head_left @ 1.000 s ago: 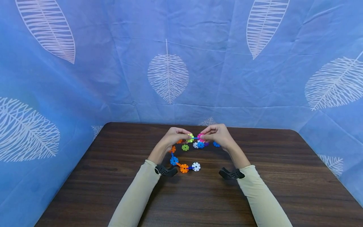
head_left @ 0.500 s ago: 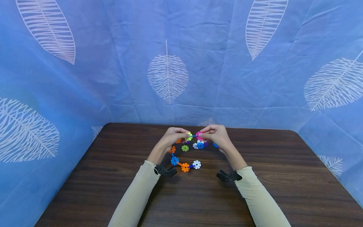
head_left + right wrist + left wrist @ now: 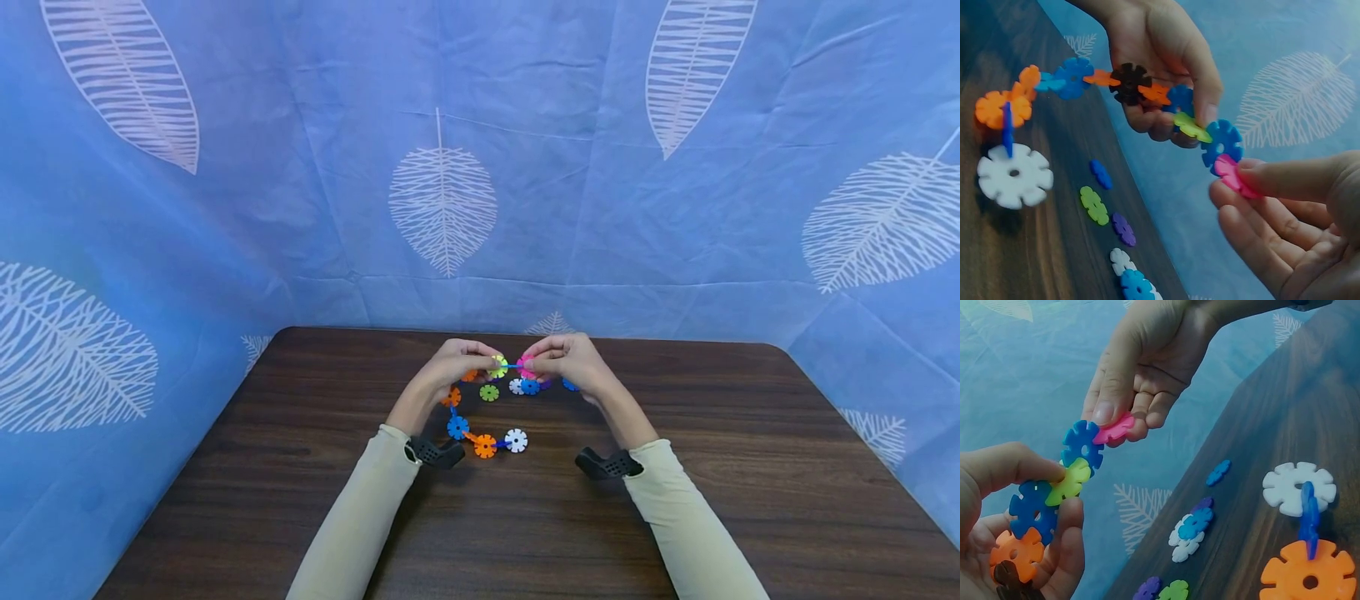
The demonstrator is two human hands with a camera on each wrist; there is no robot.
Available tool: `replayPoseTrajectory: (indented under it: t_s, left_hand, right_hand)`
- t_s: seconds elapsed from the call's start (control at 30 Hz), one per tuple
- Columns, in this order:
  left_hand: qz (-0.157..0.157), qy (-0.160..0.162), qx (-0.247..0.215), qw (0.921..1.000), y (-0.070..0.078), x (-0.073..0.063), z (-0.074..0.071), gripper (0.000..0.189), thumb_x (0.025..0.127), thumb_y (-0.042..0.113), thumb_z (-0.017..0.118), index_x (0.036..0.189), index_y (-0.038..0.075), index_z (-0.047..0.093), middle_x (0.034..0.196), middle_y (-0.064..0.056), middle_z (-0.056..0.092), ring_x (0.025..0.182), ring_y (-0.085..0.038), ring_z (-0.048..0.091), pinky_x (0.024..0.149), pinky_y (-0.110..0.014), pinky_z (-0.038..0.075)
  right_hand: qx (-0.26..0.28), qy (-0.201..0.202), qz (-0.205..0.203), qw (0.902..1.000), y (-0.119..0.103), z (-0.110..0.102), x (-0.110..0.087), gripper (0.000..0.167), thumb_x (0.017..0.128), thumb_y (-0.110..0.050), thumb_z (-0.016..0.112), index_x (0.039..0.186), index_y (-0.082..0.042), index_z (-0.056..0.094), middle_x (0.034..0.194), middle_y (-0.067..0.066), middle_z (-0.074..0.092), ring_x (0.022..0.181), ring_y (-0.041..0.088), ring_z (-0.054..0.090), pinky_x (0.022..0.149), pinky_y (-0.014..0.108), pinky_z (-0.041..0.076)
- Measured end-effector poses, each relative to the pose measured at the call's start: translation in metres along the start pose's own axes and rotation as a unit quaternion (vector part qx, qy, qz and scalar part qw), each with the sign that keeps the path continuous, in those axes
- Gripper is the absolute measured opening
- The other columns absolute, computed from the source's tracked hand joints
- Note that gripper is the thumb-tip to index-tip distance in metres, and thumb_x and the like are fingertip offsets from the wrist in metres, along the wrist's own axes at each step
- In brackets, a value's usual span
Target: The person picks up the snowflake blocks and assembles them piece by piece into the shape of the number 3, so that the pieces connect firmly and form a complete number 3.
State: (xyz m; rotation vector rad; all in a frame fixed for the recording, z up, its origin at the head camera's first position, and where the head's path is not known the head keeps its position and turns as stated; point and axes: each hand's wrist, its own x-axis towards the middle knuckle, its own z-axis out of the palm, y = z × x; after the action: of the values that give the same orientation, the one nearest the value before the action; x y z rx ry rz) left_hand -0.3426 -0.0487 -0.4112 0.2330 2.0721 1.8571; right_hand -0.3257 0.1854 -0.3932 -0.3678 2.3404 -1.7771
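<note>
Over the far part of the brown table (image 3: 675, 467), I hold a chain of notched plastic discs (image 3: 1074, 78) stretched between my two hands. My left hand (image 3: 453, 367) pinches the lime disc (image 3: 1191, 127) between thumb and fingers, with a black disc (image 3: 1130, 90) of the same chain near my palm. My right hand (image 3: 573, 364) pinches the pink disc (image 3: 1233, 177) at one end, and a blue disc (image 3: 1222, 144) joins it to the lime one. From my left hand the chain bends back toward me through orange and blue pieces to a white disc (image 3: 1015, 176) at the other end; whether that end touches the wood I can't quite tell. Loose on the table lie a green disc (image 3: 489, 392), a purple disc (image 3: 1124, 229) near it, and a small white piece (image 3: 517, 386) overlapped by a lighter blue one (image 3: 529, 387)
</note>
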Motion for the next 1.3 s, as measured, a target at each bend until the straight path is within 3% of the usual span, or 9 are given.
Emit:
replayPoseTrajectory:
  t_s: [0.13,0.3,0.4,0.53,0.73,0.9,1.1,1.2,1.3]
  left_hand:
    - [0.000,-0.009,0.010,0.9999,0.000,-0.001,0.000,0.020,0.094,0.013,0.072,0.109,0.000,0.074,0.087,0.000,0.072,0.074,-0.017,0.065,0.093,-0.043,0.059]
    - [0.021,-0.003,0.023,0.9995,-0.001,0.000,-0.002,0.022,0.094,0.014,0.072,0.111,0.001,0.074,0.095,-0.004,0.074,0.089,-0.024,0.069,0.097,-0.050,0.056]
    - [0.035,0.006,0.031,0.9989,0.000,0.000,-0.005,0.026,0.094,0.015,0.072,0.115,0.001,0.073,0.102,-0.005,0.074,0.094,-0.021,0.068,0.104,-0.055,0.051]
    - [0.049,0.024,0.031,0.9980,0.003,-0.002,-0.008,0.026,0.093,0.017,0.074,0.116,0.004,0.073,0.114,-0.009,0.073,0.098,-0.018,0.067,0.107,-0.054,0.048]
    - [0.084,0.088,0.002,0.9926,0.013,-0.010,-0.011,0.025,0.093,0.013,0.074,0.117,0.006,0.073,0.126,-0.013,0.067,0.110,-0.024,0.066,0.103,-0.046,0.053]
    - [0.134,0.166,0.006,0.9771,0.023,-0.019,-0.009,0.025,0.091,0.009,0.075,0.115,0.003,0.072,0.127,-0.014,0.065,0.119,-0.030,0.059,0.098,-0.040,0.053]
    - [0.175,0.223,-0.007,0.9588,0.021,-0.027,0.003,0.021,0.089,0.009,0.076,0.107,0.001,0.073,0.108,-0.013,0.069,0.093,-0.018,0.060,0.076,-0.023,0.051]
    - [0.168,0.219,-0.023,0.9607,0.015,-0.029,0.011,0.018,0.089,0.009,0.077,0.103,-0.001,0.073,0.094,-0.007,0.070,0.081,-0.014,0.062,0.067,-0.020,0.052]
    - [0.138,0.205,-0.029,0.9686,0.007,-0.031,0.019,0.016,0.090,0.012,0.076,0.100,-0.001,0.074,0.087,-0.005,0.074,0.080,-0.020,0.069,0.069,-0.025,0.057]
  right_hand:
    - [-0.003,-0.017,0.002,0.9998,0.002,-0.002,0.000,0.025,0.094,-0.010,0.073,0.110,0.009,0.070,0.086,0.006,0.078,0.082,0.025,0.077,0.085,0.053,0.061]
    - [0.004,-0.004,-0.008,1.0000,0.002,0.002,0.001,0.025,0.094,-0.008,0.072,0.109,0.012,0.070,0.085,0.003,0.078,0.075,0.012,0.073,0.080,0.044,0.063]
    - [0.006,0.006,-0.012,0.9999,0.001,0.004,0.001,0.025,0.094,-0.007,0.072,0.109,0.013,0.069,0.082,0.001,0.077,0.073,0.010,0.072,0.077,0.039,0.064]
    - [0.007,0.017,-0.011,0.9998,-0.001,0.005,0.000,0.025,0.094,-0.008,0.073,0.108,0.012,0.070,0.081,-0.002,0.076,0.073,0.010,0.071,0.079,0.042,0.063]
    - [0.008,0.033,-0.001,0.9994,0.001,0.006,-0.001,0.025,0.094,-0.010,0.073,0.109,0.010,0.070,0.082,-0.002,0.077,0.073,0.009,0.072,0.078,0.037,0.063]
    - [0.033,0.056,0.006,0.9979,0.004,0.008,-0.004,0.024,0.094,-0.007,0.073,0.110,0.011,0.070,0.082,-0.002,0.077,0.074,0.008,0.072,0.070,0.027,0.062]
    - [0.050,0.084,0.003,0.9952,0.006,0.009,-0.008,0.023,0.093,-0.005,0.073,0.109,0.011,0.070,0.081,-0.003,0.077,0.073,0.009,0.073,0.073,0.031,0.063]
    - [0.050,0.095,-0.001,0.9942,0.006,0.009,-0.009,0.024,0.092,-0.004,0.073,0.109,0.012,0.069,0.081,-0.002,0.077,0.073,0.008,0.073,0.074,0.032,0.064]
    - [0.051,0.104,-0.005,0.9932,0.006,0.008,-0.009,0.026,0.092,-0.005,0.074,0.110,0.013,0.069,0.080,-0.004,0.076,0.073,0.006,0.072,0.071,0.027,0.063]
